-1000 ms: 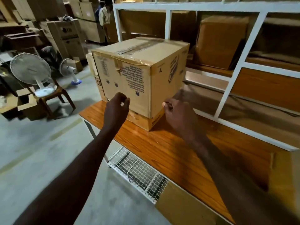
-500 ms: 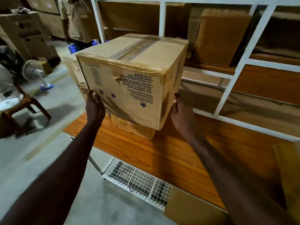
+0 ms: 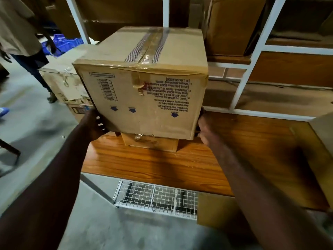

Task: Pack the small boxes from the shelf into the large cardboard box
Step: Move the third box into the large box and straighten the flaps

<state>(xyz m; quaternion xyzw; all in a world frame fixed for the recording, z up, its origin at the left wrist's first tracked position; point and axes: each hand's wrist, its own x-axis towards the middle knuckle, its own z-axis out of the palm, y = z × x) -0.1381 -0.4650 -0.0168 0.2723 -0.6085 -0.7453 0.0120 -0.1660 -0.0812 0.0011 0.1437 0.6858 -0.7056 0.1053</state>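
Observation:
A large taped cardboard box (image 3: 144, 83) with upside-down print and blue arrows sits in front of me, on top of a smaller cardboard box (image 3: 150, 143) on the wooden shelf top (image 3: 144, 165). My left hand (image 3: 93, 123) grips the big box's lower left corner, fingers curled under its edge. My right hand (image 3: 202, 127) holds the lower right corner, fingers hidden behind the box's side. The box's top is sealed with tape.
White shelf frame (image 3: 252, 56) stands behind, with more cardboard boxes (image 3: 232, 26) in its bays. Another worn box (image 3: 64, 82) sits at the left. A person (image 3: 19, 33) stands at far left near blue crates (image 3: 61, 43). A wire mesh shelf (image 3: 156, 197) lies below.
Both hands went from in front of the box to its lower corners and took hold. The box now looks closer and turned square to me; the view shifted right.

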